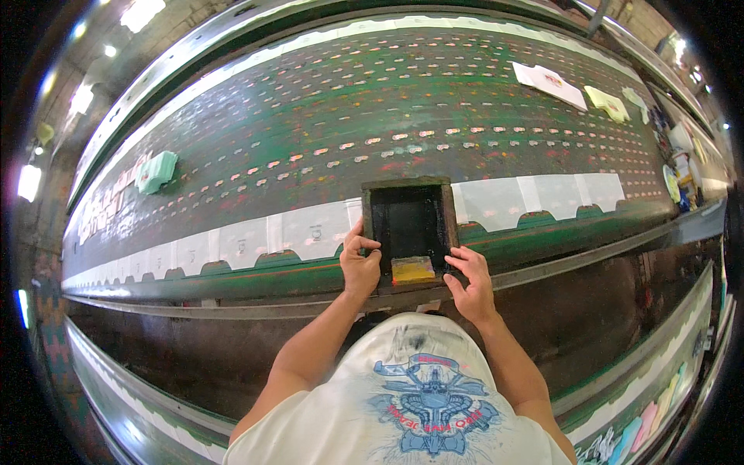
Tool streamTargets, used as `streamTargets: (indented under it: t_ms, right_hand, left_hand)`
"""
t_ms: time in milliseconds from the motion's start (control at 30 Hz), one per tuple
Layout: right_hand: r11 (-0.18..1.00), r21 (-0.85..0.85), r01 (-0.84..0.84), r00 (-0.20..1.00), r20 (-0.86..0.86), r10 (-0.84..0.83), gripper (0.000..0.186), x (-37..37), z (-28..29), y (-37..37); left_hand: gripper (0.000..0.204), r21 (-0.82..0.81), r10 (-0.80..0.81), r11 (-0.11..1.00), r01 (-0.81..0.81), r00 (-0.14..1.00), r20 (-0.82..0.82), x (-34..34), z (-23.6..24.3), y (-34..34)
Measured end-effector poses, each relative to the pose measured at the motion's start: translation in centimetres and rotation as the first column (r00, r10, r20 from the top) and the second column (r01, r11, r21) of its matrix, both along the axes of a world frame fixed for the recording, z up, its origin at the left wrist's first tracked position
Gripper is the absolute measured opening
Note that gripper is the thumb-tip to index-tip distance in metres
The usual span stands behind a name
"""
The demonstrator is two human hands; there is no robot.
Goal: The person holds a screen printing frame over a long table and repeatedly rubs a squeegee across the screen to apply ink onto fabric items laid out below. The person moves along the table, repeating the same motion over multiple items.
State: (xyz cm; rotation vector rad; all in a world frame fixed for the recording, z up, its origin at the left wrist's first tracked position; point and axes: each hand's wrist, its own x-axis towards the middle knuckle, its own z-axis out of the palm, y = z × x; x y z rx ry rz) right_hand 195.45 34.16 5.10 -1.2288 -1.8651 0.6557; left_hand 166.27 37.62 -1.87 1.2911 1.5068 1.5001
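Note:
A dark wooden screen frame (407, 213) rests on the near edge of the long printing table (325, 116), with white cut fabric pieces (310, 229) laid in a row to either side. My left hand (360, 263) holds the frame's left side, fingers bent against it. At its lower right corner, my right hand (469, 279) grips with fingertips on the rim and thumb lower down. A squeegee-like block (413, 270), yellow and grey, lies along the inside bottom of the frame.
A mint fabric stack (157, 172) sits far left; white (549, 85) and pale yellow pieces (607, 102) lie at back right. A metal rail (542, 271) runs along the near edge. Behind me, another table (132, 387) holds fabric strips, with coloured pieces (647, 418) at right.

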Motion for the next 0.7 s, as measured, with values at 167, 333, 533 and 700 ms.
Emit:
streamTargets:
  t_ms: [167, 333, 533, 700]
  right_hand:
    - [0.984, 0.085, -0.154, 0.988, 0.042, 0.151, 0.038, 1.7, 1.4, 0.8]
    - [0.935, 0.127, -0.33, 0.94, 0.139, 0.312, 0.039, 1.1, 2.6, 1.9]
    - [0.881, 0.131, -0.454, 0.872, 0.266, 0.41, 0.041, -2.4, 3.4, 2.8]
    - [0.845, 0.059, -0.532, 0.766, 0.459, 0.45, 0.036, -3.9, 3.2, 3.9]
  left_hand:
    - [0.022, -0.074, 0.035, 0.997, -0.026, 0.991, 0.128, 0.9, -0.6, 0.3]
    - [0.024, -0.062, 0.042, 0.998, -0.033, 0.986, 0.161, 0.5, -1.3, 0.3]
    - [0.02, -0.16, 0.033, 0.987, 0.003, 0.974, 0.224, 0.7, 0.3, 0.1]
    - [0.018, -0.143, 0.046, 0.989, -0.034, 0.995, 0.084, 0.9, 0.4, 0.1]
